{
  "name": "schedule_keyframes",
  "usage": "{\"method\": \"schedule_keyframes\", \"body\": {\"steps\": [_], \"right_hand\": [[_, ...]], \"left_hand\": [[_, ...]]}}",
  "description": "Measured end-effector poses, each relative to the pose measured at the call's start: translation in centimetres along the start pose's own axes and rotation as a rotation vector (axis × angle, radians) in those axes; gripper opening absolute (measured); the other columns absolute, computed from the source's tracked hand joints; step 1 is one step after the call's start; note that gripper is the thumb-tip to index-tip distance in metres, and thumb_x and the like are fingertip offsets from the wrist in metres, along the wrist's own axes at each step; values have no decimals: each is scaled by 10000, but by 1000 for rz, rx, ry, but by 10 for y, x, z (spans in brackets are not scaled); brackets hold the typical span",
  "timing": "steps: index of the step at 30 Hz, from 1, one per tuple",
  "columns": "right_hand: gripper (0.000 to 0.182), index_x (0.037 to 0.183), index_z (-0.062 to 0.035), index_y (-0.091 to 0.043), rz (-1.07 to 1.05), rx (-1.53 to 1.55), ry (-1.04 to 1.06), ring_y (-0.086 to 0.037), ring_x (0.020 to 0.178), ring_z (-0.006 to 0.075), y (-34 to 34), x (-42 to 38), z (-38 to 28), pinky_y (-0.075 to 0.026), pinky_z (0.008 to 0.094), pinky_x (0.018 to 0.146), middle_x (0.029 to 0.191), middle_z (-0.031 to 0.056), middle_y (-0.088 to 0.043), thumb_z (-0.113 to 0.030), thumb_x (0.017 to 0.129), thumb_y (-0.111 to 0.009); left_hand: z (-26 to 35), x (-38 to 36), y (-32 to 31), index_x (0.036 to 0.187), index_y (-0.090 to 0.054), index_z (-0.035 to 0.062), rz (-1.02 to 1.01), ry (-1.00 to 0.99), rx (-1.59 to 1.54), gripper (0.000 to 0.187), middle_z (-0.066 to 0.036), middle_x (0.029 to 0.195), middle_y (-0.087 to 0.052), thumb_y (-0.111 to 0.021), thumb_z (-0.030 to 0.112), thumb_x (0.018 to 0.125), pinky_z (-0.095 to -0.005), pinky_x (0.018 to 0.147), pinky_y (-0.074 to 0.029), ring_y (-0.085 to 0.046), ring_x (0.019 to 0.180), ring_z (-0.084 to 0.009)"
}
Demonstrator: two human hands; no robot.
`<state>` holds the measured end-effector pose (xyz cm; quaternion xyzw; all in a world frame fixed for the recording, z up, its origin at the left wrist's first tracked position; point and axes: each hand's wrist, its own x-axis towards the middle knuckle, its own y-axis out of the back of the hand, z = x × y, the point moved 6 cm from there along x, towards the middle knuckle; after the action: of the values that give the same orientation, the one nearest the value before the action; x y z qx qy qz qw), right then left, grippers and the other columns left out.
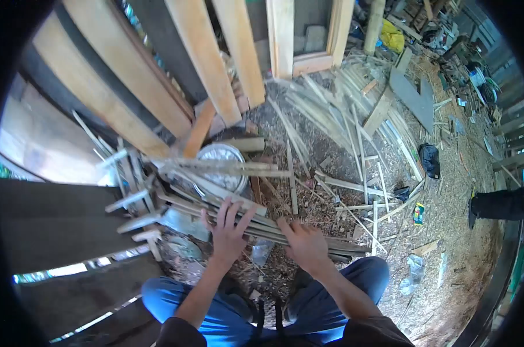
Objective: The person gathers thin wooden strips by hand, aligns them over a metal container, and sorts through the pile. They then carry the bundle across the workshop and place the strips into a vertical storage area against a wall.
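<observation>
A bundle of thin wooden strips lies slantwise in front of my knees, from the left side toward my right knee. My left hand rests on the strips with its fingers spread. Further right, my right hand grips the bundle from above, its fingertips partly hidden by the hand and the wood. A paler wooden strip lies just beyond my left hand. Behind it stands a round metal basin, partly covered by more strips.
Loose strips are scattered over the chip-covered ground ahead. Tall planks lean at the back left. A grey board lies at the right, near a black bag. Another person's leg shows at the right edge.
</observation>
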<state>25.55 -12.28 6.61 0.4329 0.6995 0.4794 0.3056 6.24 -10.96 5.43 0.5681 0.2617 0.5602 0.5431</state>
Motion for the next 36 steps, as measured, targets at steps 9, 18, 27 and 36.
{"method": "schedule_keyframes", "body": {"steps": [9,18,27,36], "right_hand": [[596,1389,-208,-576,91,64,-168,-731,936,280,223,-8,-52,-584,440,770,1003,74,-683,-168,821,-754],[576,1343,-196,-598,260,110,-361,-749,846,273,522,-169,-142,-591,440,759,939,66,-714,-161,785,-734],[728,1478,-119,-515,477,72,-673,-726,929,310,640,-322,-200,-605,430,756,1144,118,-679,-169,796,-766],[851,1569,-191,-436,661,149,-1329,-689,1078,352,648,-525,-307,-583,463,865,1216,114,-656,-191,795,-791]], "left_hand": [[103,113,211,1387,-622,308,-197,30,-59,729,-66,1540,-460,-857,205,704,-776,1173,-1,-304,1560,-301],[284,161,472,1143,-687,257,-66,-289,-21,572,9,1229,-630,-894,220,611,-677,1200,-150,-543,1317,-244],[430,175,576,1122,-718,217,-141,-803,-321,576,-9,1147,-601,-873,127,574,-608,1172,-227,-536,1210,-246],[579,66,641,1525,-544,284,-427,-1141,-647,858,-249,1699,-191,-889,209,743,-717,1193,-191,-188,1566,-489]]}}
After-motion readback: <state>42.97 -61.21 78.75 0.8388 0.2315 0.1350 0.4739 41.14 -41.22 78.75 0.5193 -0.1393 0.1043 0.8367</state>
